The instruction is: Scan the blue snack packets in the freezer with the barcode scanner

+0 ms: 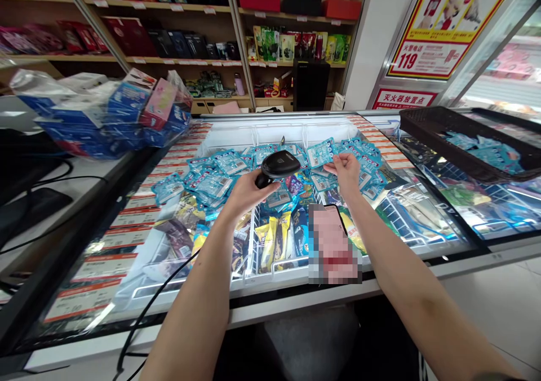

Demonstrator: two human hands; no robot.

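A black handheld barcode scanner (pixel 280 164) is in my left hand (pixel 252 189), its head above the freezer's glass top. My right hand (pixel 345 171) pinches the edge of a blue packet (pixel 321 153), whose barcode label faces me. Loose blue packets lie in piles on the glass, one heap (pixel 211 184) left of the scanner and another (pixel 367 158) around my right hand. A phone (pixel 332 240), partly blurred out, rests on the glass near the front edge. Ice cream wrappers (pixel 274 240) show through the glass in wire baskets.
A brown basket (pixel 486 169) with more blue packets stands at the right. Bagged blue boxes (pixel 122 107) sit at the left. The scanner's black cable (pixel 158 291) hangs over the front edge. Stocked shelves (pixel 169 60) line the back.
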